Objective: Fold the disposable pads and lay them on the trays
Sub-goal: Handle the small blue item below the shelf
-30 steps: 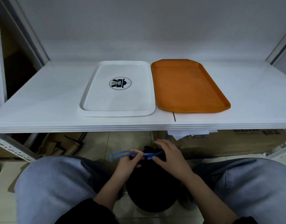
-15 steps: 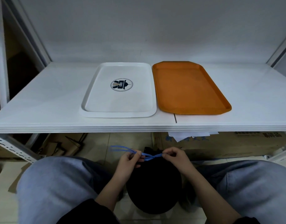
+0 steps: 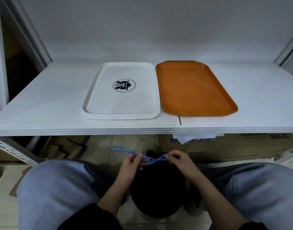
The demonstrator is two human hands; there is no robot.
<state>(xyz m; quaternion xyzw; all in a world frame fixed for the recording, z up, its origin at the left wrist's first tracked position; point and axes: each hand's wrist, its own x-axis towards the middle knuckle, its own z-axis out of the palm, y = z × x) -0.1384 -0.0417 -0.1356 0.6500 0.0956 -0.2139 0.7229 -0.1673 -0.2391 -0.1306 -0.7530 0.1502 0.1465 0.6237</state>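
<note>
a white shelf board (image 3: 43, 103) spans the view under a plain grey-white wall (image 3: 142, 27), with a metal upright on each side. on it lie two trays just beside each other, long axes running away from the person: the white tray (image 3: 92, 103) on the left, with a round dark emblem, and the orange tray (image 3: 195, 90) on the right, its far end angled slightly left. below the shelf are cardboard boxes (image 3: 225, 146) and a tiled floor. a black bag (image 3: 157, 188) sits between grey-trousered knees. the left hand (image 3: 129, 166) and right hand (image 3: 178, 161) each pinch a blue drawstring (image 3: 150, 159) at the bag's mouth. no pads are in view.
</note>
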